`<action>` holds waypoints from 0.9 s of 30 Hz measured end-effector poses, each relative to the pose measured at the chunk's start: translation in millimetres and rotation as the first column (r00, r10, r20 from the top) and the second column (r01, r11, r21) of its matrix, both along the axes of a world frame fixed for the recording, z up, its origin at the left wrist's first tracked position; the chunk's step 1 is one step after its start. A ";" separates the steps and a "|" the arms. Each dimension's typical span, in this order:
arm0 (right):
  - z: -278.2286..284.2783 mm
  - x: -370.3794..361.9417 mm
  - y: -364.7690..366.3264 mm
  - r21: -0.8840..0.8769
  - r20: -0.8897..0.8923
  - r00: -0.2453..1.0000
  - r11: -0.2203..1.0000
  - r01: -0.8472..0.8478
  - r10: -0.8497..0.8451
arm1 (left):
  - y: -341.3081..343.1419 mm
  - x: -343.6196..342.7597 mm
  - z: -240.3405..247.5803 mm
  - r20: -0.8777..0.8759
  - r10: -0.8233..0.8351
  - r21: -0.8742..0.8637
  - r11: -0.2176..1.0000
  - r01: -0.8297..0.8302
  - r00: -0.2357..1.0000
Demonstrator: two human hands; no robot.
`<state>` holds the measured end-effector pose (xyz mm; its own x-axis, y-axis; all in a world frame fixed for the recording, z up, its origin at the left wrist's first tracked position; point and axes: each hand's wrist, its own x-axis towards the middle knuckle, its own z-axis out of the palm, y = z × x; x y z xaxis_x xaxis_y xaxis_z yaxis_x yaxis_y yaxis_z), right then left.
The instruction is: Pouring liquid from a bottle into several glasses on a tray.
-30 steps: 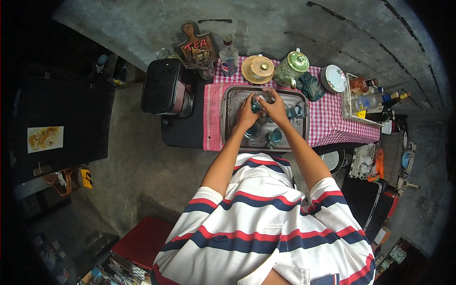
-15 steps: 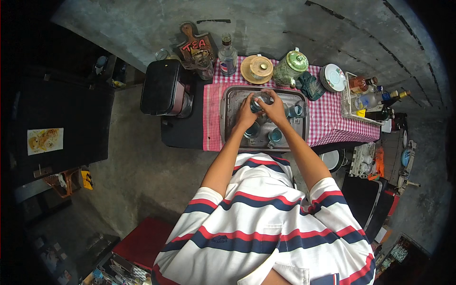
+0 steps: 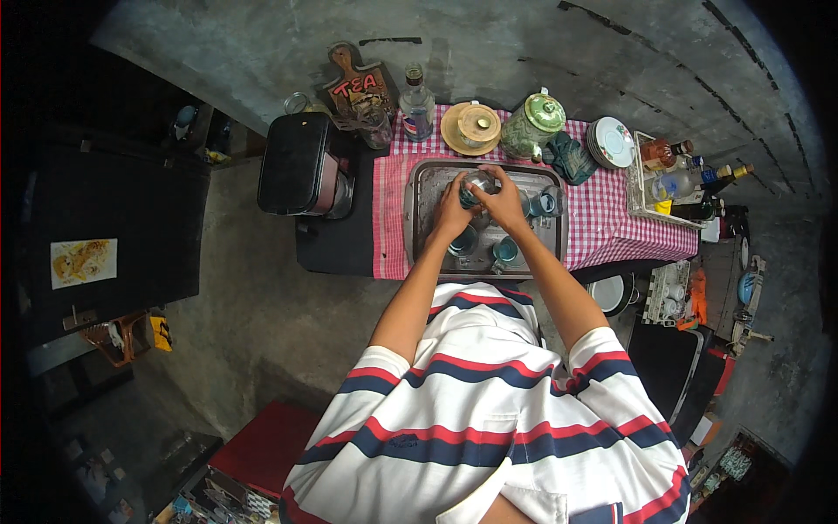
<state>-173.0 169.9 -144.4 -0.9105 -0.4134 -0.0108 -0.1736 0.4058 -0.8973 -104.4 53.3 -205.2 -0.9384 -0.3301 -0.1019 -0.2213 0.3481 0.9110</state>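
Between my two hands is a clear drinking glass (image 3: 476, 185), gripped over the metal tray (image 3: 419, 176). My left hand (image 3: 451, 211) wraps round its left side, fingers curled. My right hand (image 3: 504, 203) closes on it from the right, with fingers across the rim. Several bluish glasses share the tray: one glass (image 3: 463, 240) stands below my left hand, another glass (image 3: 504, 251) lies near the front edge, and a glass (image 3: 544, 203) is right of my right hand. Part of the held glass is hidden by my fingers.
Behind the tray are a bottle (image 3: 416, 109), a lidded yellow cup (image 3: 479, 124), a green teapot (image 3: 534, 127), a dark cloth (image 3: 572, 159) and stacked plates (image 3: 614, 141). A white basket of bottles (image 3: 639, 188) stands right. A black appliance (image 3: 297, 162) stands left.
My hands stay on the glass in nearly the same place, with only a slight shift of the fingers. The other glasses have not moved.
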 end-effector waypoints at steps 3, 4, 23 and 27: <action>2.6 1.0 0.7 0.004 0.029 1.000 1.000 0.001 -0.001 | -1.7 -0.3 -0.4 -0.009 -0.002 -0.008 1.000 0.002 1.000; 4.0 2.0 -0.5 0.006 0.056 0.998 1.000 -0.006 0.006 | -3.5 0.6 -3.0 -0.027 -0.011 -0.037 0.999 0.010 1.000; 1.0 7.0 -0.2 -0.052 -0.026 1.000 0.999 0.017 -0.018 | -1.1 -0.1 -6.4 -0.015 -0.006 -0.024 1.000 0.006 1.000; 7.2 11.5 -3.3 -0.043 0.001 1.000 0.999 0.020 -0.020 | -2.7 2.1 -6.3 -0.014 0.002 -0.043 0.999 -0.003 1.000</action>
